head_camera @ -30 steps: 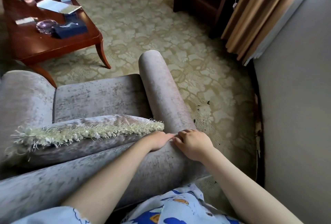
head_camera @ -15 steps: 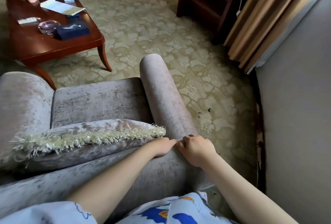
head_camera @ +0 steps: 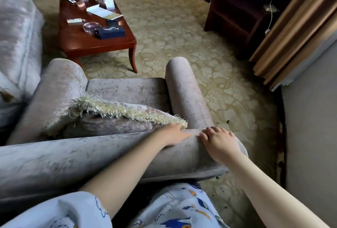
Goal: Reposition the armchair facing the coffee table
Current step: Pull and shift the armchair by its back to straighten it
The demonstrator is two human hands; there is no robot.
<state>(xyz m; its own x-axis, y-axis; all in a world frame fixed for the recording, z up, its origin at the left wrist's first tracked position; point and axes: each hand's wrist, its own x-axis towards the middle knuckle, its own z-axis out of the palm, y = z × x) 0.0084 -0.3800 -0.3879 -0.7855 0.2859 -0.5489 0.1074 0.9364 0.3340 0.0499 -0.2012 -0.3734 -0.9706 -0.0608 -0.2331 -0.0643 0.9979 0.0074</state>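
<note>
I stand behind the grey-pink velvet armchair [head_camera: 127, 91] and look over its backrest. A fringed cushion [head_camera: 116, 118] leans on the seat. My left hand [head_camera: 175, 134] lies on the top of the backrest at its right end, and my right hand [head_camera: 218, 142] holds the corner where the backrest meets the right armrest [head_camera: 184, 91], fingers spread over it. The dark red wooden coffee table [head_camera: 96, 45] stands on the carpet just beyond the chair's front, slightly to the left.
A pale sofa [head_camera: 18, 45] fills the left edge, close to the chair's left arm. A dark wooden cabinet [head_camera: 237, 14] and tan curtains [head_camera: 291, 36] stand at the back right, a grey wall [head_camera: 313, 136] to the right. Papers, a glass ashtray [head_camera: 91, 27] and a blue box [head_camera: 112, 31] lie on the table.
The armchair has swung so the coffee table now lies nearly straight ahead of it, and the sofa has come into view. My right hand's fingers have spread out.
</note>
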